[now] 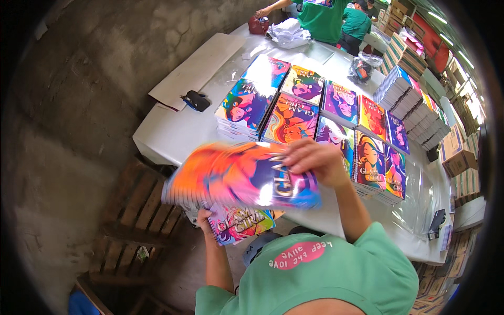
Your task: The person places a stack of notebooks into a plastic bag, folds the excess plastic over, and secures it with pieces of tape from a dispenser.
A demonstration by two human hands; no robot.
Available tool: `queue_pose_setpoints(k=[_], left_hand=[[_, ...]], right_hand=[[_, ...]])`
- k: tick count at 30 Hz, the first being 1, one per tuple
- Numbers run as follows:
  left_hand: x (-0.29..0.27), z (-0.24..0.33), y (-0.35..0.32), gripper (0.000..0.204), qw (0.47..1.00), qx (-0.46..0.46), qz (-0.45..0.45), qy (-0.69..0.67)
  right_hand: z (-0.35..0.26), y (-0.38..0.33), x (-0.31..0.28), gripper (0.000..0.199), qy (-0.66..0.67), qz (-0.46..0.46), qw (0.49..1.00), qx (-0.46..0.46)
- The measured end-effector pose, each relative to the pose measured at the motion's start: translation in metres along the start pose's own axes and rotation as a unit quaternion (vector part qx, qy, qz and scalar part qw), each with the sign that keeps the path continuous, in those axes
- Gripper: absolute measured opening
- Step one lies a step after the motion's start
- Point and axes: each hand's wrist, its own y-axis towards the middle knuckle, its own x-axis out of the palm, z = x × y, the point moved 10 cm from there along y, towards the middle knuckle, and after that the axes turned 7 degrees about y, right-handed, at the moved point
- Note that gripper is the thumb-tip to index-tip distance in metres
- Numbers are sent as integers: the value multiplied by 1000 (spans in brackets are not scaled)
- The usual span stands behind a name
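Observation:
Between the fingers and thumb of my right hand (316,160) is a spiral notebook (226,170) with an orange, pink and blue cover. It is smeared by motion and tilted over the near table edge. Lower down, my left hand (204,219) grips another spiral notebook (244,226), its cover pink, purple and green. The orange notebook passes above this one and hides its upper part. Just beyond my right hand, several stacks of colourful spiral notebooks (291,119) stand in two rows on the white-covered table (157,130).
A flat board (202,68) lies along the table's left side, with a black pouch (197,100) beside it. More notebook stacks (407,107) and cartons (455,149) stand at right. People in green shirts (321,21) work at the far end. A wooden slatted pallet (131,210) is at left.

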Motion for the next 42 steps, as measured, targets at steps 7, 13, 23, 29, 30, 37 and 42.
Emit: queue_pose_setpoints(k=[7,13,23,29,30,37,42], left_hand=[[-20,-26,14,55,993,-51,101,23],[-73,-13,-21,54,981,-24,192,35],[-74,19,39,43,968,19,158,196],[-46,-22,101,61,994,-95,60,8],[-32,-30,121,64,990,-128,27,-52],[-26,-77,167,78,981,-113,143,64],[-37,-93,165,78,983,-89,152,54]], right_hand=[[120,49,91,25,52,-397,910,108],[251,54,23,59,-534,-59,821,193],[20,46,40,30,-342,-23,916,-210],[74,131,-25,11,207,-226,947,-95],[96,136,-27,15,308,-278,909,-43],[207,120,7,23,174,-443,861,177],[275,122,-31,35,75,-333,921,187]])
